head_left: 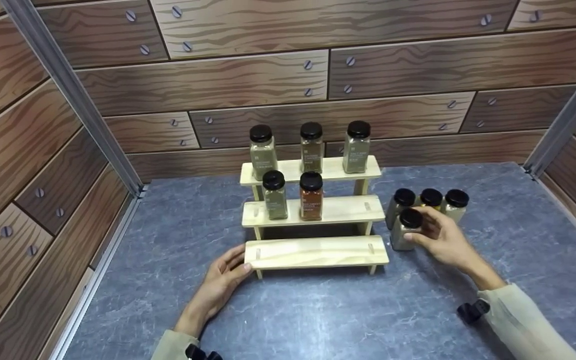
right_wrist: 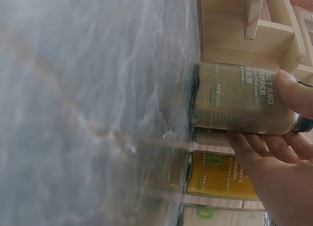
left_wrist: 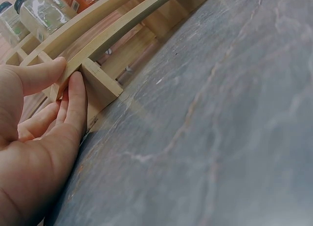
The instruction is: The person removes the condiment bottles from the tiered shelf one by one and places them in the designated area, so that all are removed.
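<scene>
A three-tier wooden spice rack [head_left: 313, 252] stands on the table. My left hand [head_left: 220, 282] pinches the left end of its bottom shelf, thumb on top and fingers underneath in the left wrist view. To the right of the rack, my right hand [head_left: 445, 242] holds an upright salt and pepper jar [right_wrist: 239, 96] with a black lid between thumb and fingers. Its base appears to be on or just over the table. Right behind it are a dark jar [head_left: 396, 207], a turmeric powder jar [right_wrist: 220, 174] and a pale jar [head_left: 455, 210], partly hidden by the hand.
Three black-lidded jars, the middle one a brown jar [head_left: 312, 155], line the top shelf. The middle shelf carries a greenish jar [head_left: 276, 202] and a red-orange jar [head_left: 311, 205] toward its left. A wood-patterned wall [head_left: 258, 80] rises behind the marbled table [head_left: 293, 320].
</scene>
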